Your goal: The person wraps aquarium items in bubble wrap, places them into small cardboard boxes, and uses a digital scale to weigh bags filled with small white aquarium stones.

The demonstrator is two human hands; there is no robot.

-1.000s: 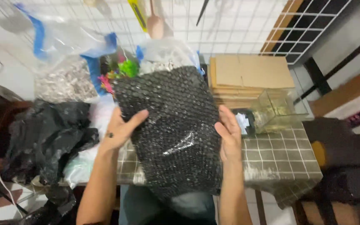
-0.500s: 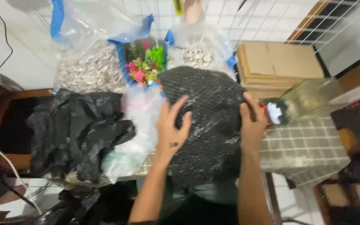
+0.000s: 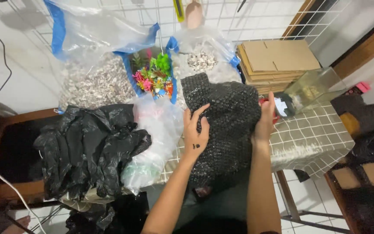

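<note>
Both hands on a sheet of black bubble wrap (image 3: 221,125) lying across the tiled tabletop (image 3: 312,138), its lower part hanging over the near edge toward the person. Left hand (image 3: 196,132) lies on the sheet's left side, fingers loosely spread and slightly curled, palm down on the wrap; not closed around anything that I can see. Right hand (image 3: 265,121) is at the sheet's right edge, fingers upright and hooked over that edge, thumb side toward the wrap; it looks to be pinching the edge, though the grip itself is hidden behind the hand. Just beside the left hand, a crumpled clear plastic bag (image 3: 154,138) with something pale green inside. Further left, a heap of black plastic bags (image 3: 87,151) on the table corner, spilling over a dark wooden frame (image 3: 5,156). Behind the wrap, two large clear bags with blue edging: one on the left full of pale gravel (image 3: 94,82), one in the middle with coarser stones (image 3: 202,60). Between them, a bundle of bright artificial plants (image 3: 154,76), pink, green, orange. To the right rear, a stack of flat cardboard (image 3: 278,63) against a white wire grid (image 3: 256,17). A small empty glass tank (image 3: 314,89) sits near the right hand, tilted against the cardboard.
</note>
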